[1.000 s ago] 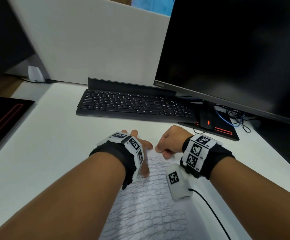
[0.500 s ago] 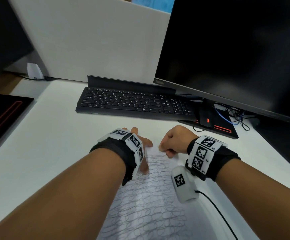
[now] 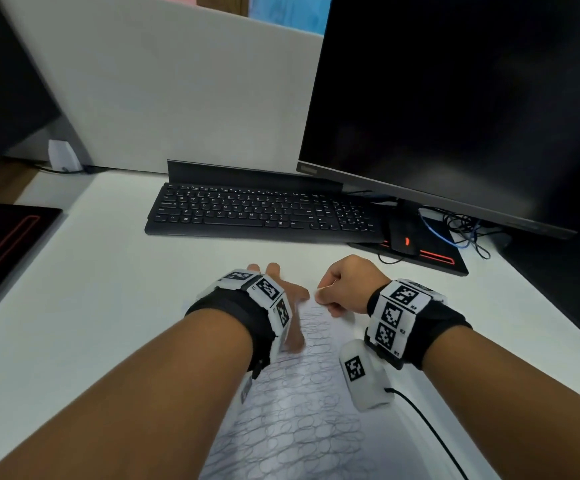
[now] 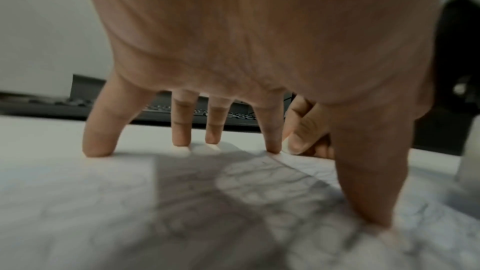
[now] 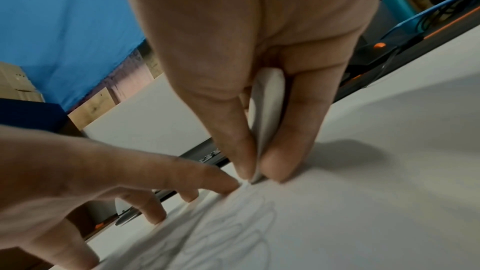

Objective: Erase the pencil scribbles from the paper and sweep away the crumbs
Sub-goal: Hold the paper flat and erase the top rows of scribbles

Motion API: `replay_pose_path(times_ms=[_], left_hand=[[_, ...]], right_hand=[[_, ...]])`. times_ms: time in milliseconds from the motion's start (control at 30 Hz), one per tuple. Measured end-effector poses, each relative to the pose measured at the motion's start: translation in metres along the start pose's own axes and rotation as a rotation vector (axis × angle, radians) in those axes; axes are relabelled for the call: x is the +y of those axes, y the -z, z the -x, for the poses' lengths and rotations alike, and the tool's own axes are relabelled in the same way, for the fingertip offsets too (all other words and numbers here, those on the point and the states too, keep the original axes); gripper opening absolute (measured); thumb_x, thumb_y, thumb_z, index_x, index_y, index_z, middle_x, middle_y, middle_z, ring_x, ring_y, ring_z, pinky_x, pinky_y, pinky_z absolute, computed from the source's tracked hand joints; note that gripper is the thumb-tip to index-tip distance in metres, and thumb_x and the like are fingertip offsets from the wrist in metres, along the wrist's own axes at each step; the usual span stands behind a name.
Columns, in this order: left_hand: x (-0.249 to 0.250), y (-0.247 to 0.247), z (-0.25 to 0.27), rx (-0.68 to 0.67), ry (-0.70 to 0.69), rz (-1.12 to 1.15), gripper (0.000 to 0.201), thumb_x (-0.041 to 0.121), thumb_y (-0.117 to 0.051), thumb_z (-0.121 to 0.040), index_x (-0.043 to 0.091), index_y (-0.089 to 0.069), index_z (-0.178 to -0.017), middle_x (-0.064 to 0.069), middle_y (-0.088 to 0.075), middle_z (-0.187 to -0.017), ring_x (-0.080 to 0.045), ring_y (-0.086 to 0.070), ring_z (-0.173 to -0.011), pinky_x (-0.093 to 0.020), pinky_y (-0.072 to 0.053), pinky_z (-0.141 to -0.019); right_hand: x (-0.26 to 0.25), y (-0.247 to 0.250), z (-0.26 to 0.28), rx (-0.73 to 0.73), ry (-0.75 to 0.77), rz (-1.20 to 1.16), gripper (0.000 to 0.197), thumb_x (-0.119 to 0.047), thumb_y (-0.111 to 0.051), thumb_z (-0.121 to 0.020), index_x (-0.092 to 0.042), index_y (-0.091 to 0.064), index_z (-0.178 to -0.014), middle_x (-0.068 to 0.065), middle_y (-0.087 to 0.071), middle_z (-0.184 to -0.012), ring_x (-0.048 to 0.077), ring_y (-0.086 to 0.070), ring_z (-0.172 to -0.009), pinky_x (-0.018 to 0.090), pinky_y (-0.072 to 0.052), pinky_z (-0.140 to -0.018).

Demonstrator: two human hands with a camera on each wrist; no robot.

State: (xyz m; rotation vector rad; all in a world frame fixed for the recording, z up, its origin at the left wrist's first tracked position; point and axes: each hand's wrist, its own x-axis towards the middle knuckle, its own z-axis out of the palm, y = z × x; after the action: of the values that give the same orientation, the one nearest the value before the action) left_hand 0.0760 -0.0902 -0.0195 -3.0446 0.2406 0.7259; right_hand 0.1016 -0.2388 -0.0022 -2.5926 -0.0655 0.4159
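Note:
A white sheet of paper (image 3: 302, 403) covered in looping pencil scribbles (image 3: 292, 431) lies on the white desk in front of me. My left hand (image 3: 281, 296) presses flat on its far left part, fingers spread and straight (image 4: 182, 122). My right hand (image 3: 344, 287) pinches a white eraser (image 5: 265, 110) between thumb and finger, its tip down on the paper's far edge beside the left index fingertip (image 5: 221, 184). The scribbles (image 5: 233, 223) run right up to the eraser. No crumbs can be made out.
A black keyboard (image 3: 264, 213) lies beyond the hands, with a large dark monitor (image 3: 455, 109) at the right. A black mouse (image 3: 403, 240) sits on a red-trimmed pad (image 3: 434, 259) beside tangled cables (image 3: 465, 233). A dark pad (image 3: 1, 247) lies at the left; a grey partition (image 3: 177, 84) stands behind.
Over the last second my right hand with the eraser has slid slightly back and forth at the paper's far edge. The left hand has stayed pressed on the sheet.

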Motion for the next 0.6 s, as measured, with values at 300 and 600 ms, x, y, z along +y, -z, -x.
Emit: replay_pose_path(times_ms=[300, 600], left_hand=[[0.0009, 0.0015, 0.0030, -0.007, -0.001, 0.000, 0.082, 0.071, -0.070, -0.066, 0.052, -0.035, -0.137, 0.001, -0.025, -0.107, -0.034, -0.029, -0.123, -0.051, -0.042, -0.099], [-0.0026, 0.0017, -0.0005, -0.020, -0.018, -0.005, 0.085, 0.072, -0.069, -0.065, 0.056, -0.030, -0.139, 0.001, -0.023, -0.106, -0.035, -0.029, -0.124, -0.050, -0.041, -0.100]], right_hand=[[0.0036, -0.0010, 0.0021, -0.063, -0.054, -0.143, 0.018, -0.010, -0.071, -0.085, 0.004, -0.072, -0.096, 0.008, -0.069, -0.068, 0.014, -0.059, -0.062, 0.034, -0.055, -0.088], [0.0023, -0.0004, 0.0033, -0.116, -0.083, -0.212, 0.006, -0.005, -0.067, -0.086, -0.006, -0.072, -0.090, 0.013, -0.069, -0.070, 0.021, -0.063, -0.065, 0.036, -0.058, -0.087]])
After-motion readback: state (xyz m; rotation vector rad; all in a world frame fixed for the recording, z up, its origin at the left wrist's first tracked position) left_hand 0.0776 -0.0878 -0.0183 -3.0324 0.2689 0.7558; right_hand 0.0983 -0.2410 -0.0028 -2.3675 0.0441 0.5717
